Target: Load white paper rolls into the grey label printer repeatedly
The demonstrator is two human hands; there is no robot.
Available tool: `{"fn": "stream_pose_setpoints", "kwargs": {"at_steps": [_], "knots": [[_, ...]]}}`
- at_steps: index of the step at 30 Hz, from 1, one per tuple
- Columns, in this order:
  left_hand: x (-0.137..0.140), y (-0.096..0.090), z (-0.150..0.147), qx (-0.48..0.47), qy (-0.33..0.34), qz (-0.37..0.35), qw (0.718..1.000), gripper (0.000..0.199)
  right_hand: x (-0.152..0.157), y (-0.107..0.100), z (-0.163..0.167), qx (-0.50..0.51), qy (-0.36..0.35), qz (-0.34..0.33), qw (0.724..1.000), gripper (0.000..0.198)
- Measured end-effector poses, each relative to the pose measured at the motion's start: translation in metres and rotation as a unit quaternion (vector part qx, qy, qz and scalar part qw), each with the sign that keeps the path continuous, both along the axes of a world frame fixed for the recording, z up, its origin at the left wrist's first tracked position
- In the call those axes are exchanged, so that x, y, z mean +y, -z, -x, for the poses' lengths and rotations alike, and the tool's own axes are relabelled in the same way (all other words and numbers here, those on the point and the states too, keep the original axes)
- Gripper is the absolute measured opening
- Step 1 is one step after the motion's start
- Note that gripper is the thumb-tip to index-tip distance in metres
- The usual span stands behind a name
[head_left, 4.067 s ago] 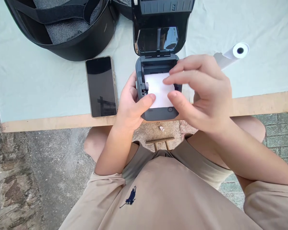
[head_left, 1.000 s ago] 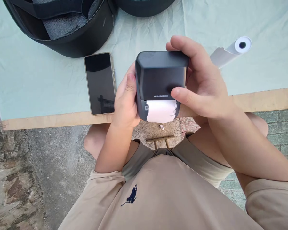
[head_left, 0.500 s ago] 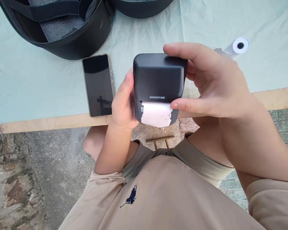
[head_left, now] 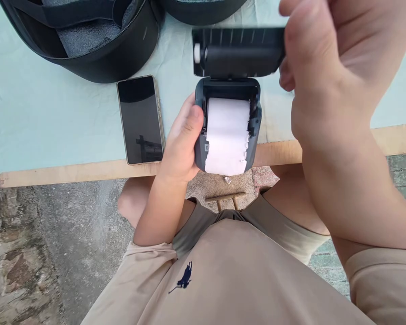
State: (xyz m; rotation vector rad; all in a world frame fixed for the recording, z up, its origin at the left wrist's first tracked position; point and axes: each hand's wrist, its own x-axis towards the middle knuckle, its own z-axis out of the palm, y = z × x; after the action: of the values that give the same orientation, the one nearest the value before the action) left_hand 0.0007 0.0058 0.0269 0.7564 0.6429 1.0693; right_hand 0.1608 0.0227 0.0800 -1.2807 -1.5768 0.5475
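A small black label printer [head_left: 255, 128] sits upright in my left hand [head_left: 181, 146], its thumb pressed on the printer's left side. The printer's lid [head_left: 240, 61] is swung up and back, showing the roller on its underside. My right hand [head_left: 325, 63], slightly blurred, grips the lid's right edge between thumb and fingers. Inside the body lies a roll of white paper [head_left: 227, 131]; its loose end hangs over the front, and its right edge is ragged. A tiny torn scrap [head_left: 228, 180] shows just below the printer.
A dark phone [head_left: 140, 119] lies on the pale green tablecloth [head_left: 61, 113] to the left. Behind it stands an open black zip case [head_left: 122, 58] with grey foam and a strap. Part of a second black case [head_left: 203, 13] is at the top. The wooden table edge [head_left: 71, 175] runs below.
My right hand has moved up and lifted the printer's lid, baring the paper roll inside. The separate white roll on the right is now hidden behind my right hand.
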Motion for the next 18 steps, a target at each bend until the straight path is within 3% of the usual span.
{"fn": "stream_pose_setpoints", "kwargs": {"at_steps": [5, 8, 10, 11, 14, 18], "knots": [[-0.002, 0.001, -0.001, 0.024, -0.002, -0.016, 1.000, 0.032, 0.007, -0.007, 0.003, 0.064, -0.004, 0.003, 0.998, 0.041], [-0.002, 0.000, -0.001, 0.041, -0.016, -0.009, 0.999, 0.033, 0.003, -0.006, -0.001, 0.031, 0.026, 0.042, 0.998, 0.019], [-0.002, -0.002, -0.001, 0.049, -0.024, 0.004, 0.998, 0.033, -0.001, -0.004, -0.003, 0.025, 0.039, 0.012, 0.999, 0.005], [-0.002, -0.003, -0.001, 0.050, -0.027, 0.010, 0.998, 0.032, -0.003, -0.003, -0.005, 0.007, 0.040, -0.005, 0.999, 0.007], [-0.002, -0.004, -0.002, 0.039, -0.033, 0.019, 0.999, 0.031, -0.006, -0.003, -0.007, -0.171, -0.021, -0.008, 0.985, 0.008], [-0.003, -0.004, -0.003, 0.012, -0.023, 0.002, 1.000, 0.029, -0.004, -0.006, -0.004, -0.393, -0.090, 0.079, 0.912, 0.019]]}}
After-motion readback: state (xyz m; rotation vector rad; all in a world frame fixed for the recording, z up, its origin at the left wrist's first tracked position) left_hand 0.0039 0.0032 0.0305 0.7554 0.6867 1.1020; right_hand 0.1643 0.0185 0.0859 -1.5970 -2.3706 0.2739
